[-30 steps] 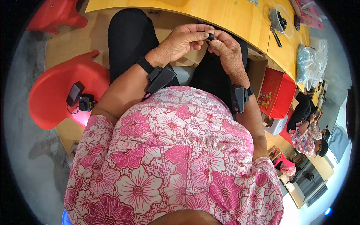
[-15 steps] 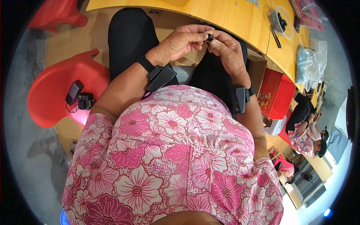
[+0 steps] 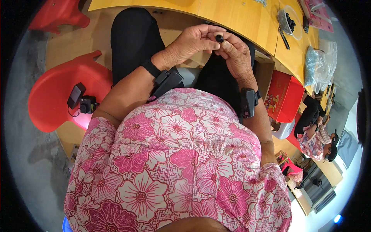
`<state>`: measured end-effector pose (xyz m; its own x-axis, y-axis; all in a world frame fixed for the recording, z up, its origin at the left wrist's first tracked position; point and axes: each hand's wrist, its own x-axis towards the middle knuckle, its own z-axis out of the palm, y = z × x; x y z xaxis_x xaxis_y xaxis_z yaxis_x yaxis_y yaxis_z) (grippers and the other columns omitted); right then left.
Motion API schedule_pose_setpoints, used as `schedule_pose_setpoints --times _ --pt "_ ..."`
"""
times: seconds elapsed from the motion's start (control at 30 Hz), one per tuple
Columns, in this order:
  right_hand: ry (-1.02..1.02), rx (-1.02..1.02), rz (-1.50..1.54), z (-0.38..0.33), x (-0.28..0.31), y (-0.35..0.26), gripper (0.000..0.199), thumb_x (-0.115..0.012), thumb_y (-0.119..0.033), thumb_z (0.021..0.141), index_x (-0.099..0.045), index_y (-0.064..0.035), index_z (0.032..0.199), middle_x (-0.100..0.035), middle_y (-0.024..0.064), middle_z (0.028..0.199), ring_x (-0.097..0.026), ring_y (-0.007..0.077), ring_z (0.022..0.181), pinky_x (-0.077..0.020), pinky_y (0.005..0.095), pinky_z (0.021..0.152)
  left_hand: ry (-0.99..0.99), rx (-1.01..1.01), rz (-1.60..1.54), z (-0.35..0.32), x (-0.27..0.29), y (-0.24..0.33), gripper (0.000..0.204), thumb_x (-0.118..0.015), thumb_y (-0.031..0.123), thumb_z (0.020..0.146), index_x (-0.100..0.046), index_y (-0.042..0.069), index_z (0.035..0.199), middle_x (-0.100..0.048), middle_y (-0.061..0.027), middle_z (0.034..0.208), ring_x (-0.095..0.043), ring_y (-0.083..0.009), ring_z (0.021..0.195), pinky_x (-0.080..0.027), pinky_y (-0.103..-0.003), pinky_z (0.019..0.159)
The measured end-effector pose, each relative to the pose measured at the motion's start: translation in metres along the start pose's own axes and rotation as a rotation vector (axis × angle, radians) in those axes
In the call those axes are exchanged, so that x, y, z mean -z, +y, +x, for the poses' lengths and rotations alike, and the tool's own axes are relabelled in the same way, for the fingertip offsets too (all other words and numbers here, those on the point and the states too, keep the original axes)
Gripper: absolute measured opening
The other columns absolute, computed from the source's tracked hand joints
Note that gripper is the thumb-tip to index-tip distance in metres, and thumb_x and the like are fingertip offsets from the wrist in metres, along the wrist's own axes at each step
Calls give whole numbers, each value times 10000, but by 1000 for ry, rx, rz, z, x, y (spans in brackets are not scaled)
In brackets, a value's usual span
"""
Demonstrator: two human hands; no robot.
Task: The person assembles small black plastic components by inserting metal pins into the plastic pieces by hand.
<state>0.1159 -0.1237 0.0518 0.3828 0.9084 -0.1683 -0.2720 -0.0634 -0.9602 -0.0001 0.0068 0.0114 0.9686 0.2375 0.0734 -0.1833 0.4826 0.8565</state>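
Tiny black piece [image 3: 219,38] sits between the hands, pinched in the right hand [image 3: 235,54]'s thumb and finger, so that one's nearer. Left hand [image 3: 190,43] is half-curled beside it, can't tell if gripping. Long axis unclear.

held part [image 3: 219,38]: glossy, plastic-look | surface [image 3: 235,19]: smooth wood-look | tub [image 3: 297,35]: clear plastic | bag [image 3: 327,62]: crinkled film | chair [image 3: 54,91]: smooth plastic | blouse [image 3: 174,158]: cloth

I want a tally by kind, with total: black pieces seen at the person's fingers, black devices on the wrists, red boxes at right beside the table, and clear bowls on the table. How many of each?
Black piece: 1
Wrist devices: 2
Red box: 1
Clear bowl: 1
Total: 5
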Motion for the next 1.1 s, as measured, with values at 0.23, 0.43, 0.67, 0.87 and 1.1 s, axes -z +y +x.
schedule_pose_setpoints --times 0.23,0.43,0.67,0.87,1.1 --pt "-18 20 203 -1 -3 7 324 -605 -206 862 -580 11 1100 -564 16 856 -422 67 630 -401 200 619 -10 -76 81 -1 -5 3 467 -635 42 825 -473 2 1261 -589 -38 957 -587 -99 870 -509 -237 809" --pt "-34 -13 298 -2 0 13 363 -607 -237 863 -560 35 1100 -540 15 813 -434 77 652 -430 234 668 8 -62 98 -1 -5 1 440 -627 34 829 -494 13 1248 -575 -16 846 -584 -86 818 -518 -226 761" --pt "-25 -29 345 -3 -8 7 351 -590 -222 873 -554 38 1105 -540 20 834 -435 79 655 -435 257 697 38 -32 113 -3 -6 7 396 -616 101 856 -524 44 1237 -607 -12 914 -569 -58 782 -490 -186 685" --pt "10 -96 153 -1 -3 -2 298 -590 -195 871 -578 12 1085 -541 -2 791 -449 76 680 -417 225 669 117 78 69 -4 1 5 369 -595 160 881 -531 57 1230 -623 -13 1017 -564 -46 795 -484 -189 701" --pt "-10 -51 -270 -3 -5 -11 242 -595 -126 857 -610 -30 1078 -546 -31 787 -446 56 675 -380 182 609 49 158 -289 -4 8 -2 361 -582 127 881 -523 50 1228 -595 -5 1062 -554 -43 827 -487 -173 729"
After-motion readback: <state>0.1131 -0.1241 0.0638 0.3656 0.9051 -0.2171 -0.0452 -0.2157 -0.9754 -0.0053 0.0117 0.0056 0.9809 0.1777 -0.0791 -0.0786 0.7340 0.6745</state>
